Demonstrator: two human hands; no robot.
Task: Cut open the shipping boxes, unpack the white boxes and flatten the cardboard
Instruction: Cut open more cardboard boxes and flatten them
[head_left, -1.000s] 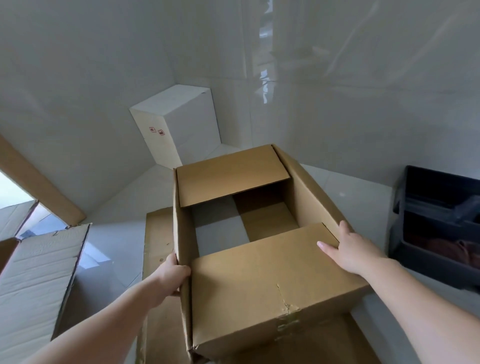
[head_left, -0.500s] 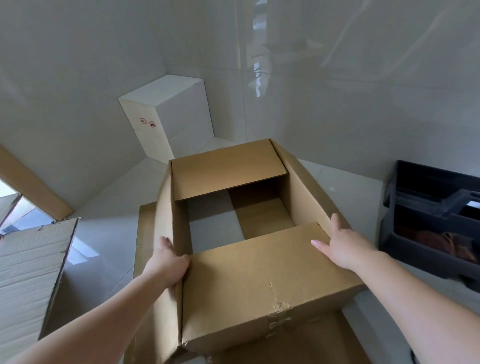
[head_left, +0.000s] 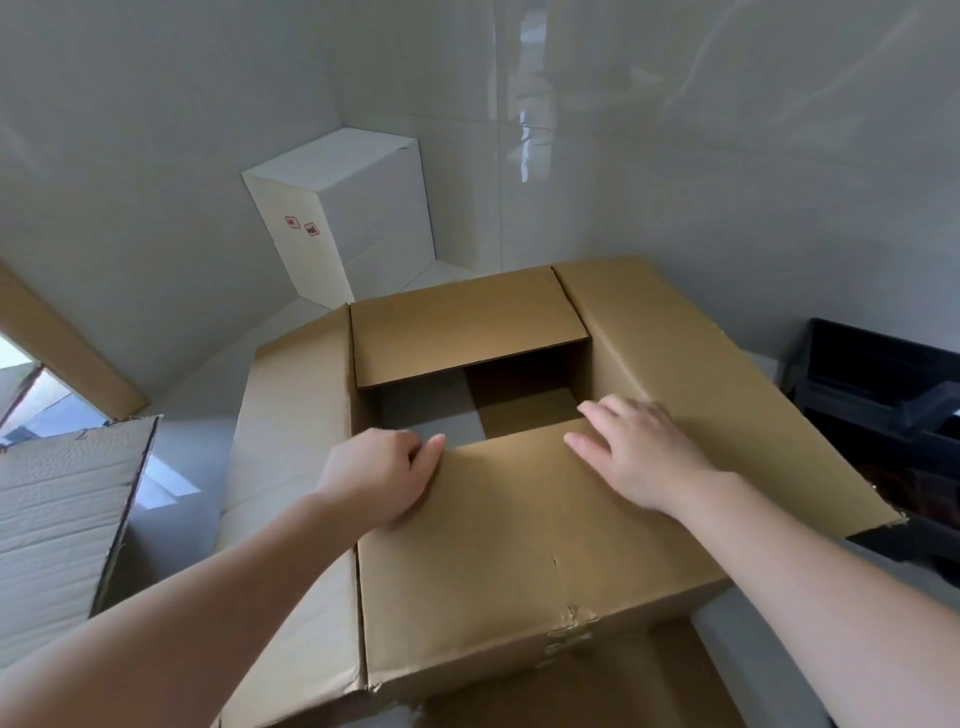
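A brown shipping box (head_left: 519, 561) stands on the floor with nothing in it; the floor shows through its open middle. Its left and right side panels splay outward. My left hand (head_left: 379, 473) grips the left corner of the near flap, thumb on top and fingers curled at the edge. Lying flat with straight fingers, my right hand (head_left: 639, 457) presses on the right part of the same flap near its inner edge. A white box (head_left: 337, 218) with two small red labels stands in the far corner against the tiled walls.
Flattened cardboard (head_left: 597, 691) lies under the box. A corrugated cardboard sheet (head_left: 57, 530) lies at the left edge. A black crate (head_left: 883, 395) with dark items stands to the right, close to the splayed panel. A wooden frame (head_left: 67, 353) runs along the left wall.
Both hands moved from the box's outer side walls onto the near flap. The side walls have fallen outward and the box sits lower and wider.
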